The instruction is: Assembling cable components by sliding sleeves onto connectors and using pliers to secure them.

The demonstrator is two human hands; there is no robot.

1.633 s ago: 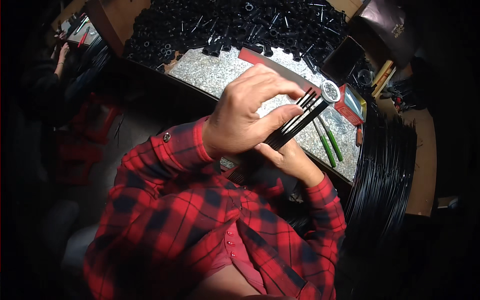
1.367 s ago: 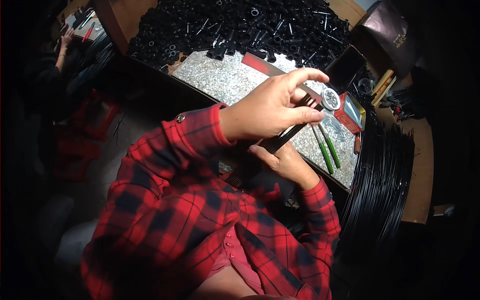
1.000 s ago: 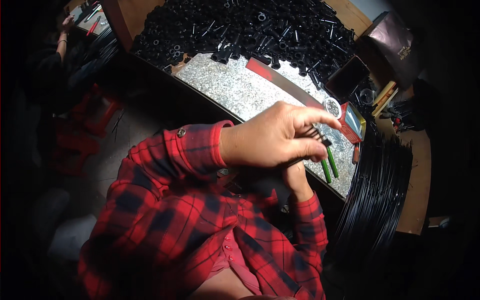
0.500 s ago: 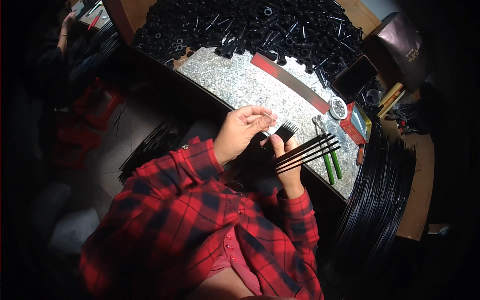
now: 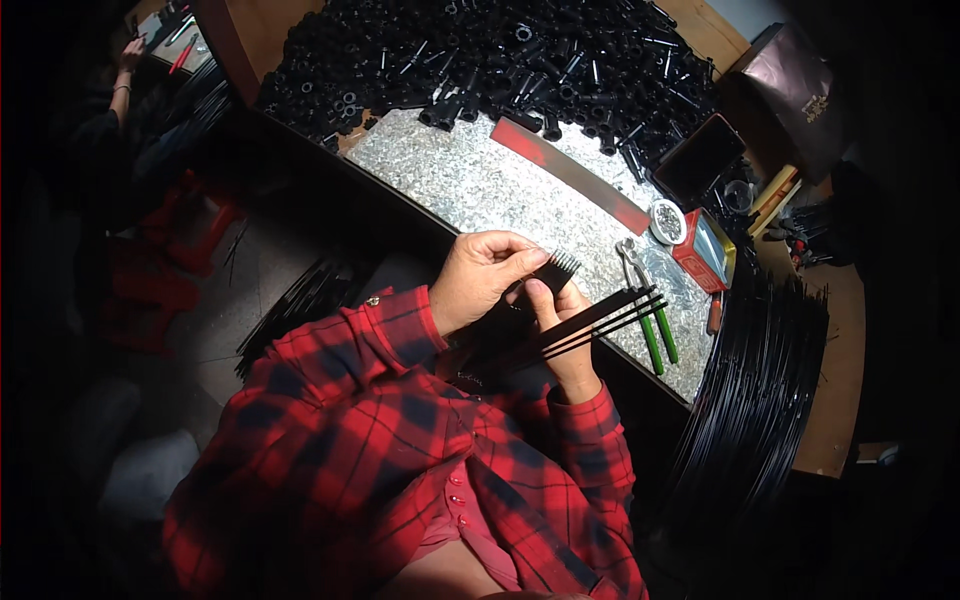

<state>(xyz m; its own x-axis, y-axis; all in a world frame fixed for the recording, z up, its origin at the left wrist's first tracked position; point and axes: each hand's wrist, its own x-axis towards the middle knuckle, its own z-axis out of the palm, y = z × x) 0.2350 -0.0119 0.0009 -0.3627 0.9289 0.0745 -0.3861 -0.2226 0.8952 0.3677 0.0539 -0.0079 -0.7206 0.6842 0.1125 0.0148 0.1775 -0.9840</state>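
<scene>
Right hand [image 5: 574, 362]: gripping thin black rods [image 5: 595, 313]
Left hand [image 5: 484, 282]: pinching beside a row of tips [image 5: 566, 262] (any held item being indiscernible)
Black rods: slanting across right hand
Green-handled pliers [image 5: 650, 340]: lying alongside

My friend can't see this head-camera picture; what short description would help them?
Someone in a red plaid shirt holds thin black rods in the right hand, with the left hand pinched shut close beside it. Beyond, a speckled table bears green-handled pliers, a flat red-ended bar and heaped black parts.
</scene>
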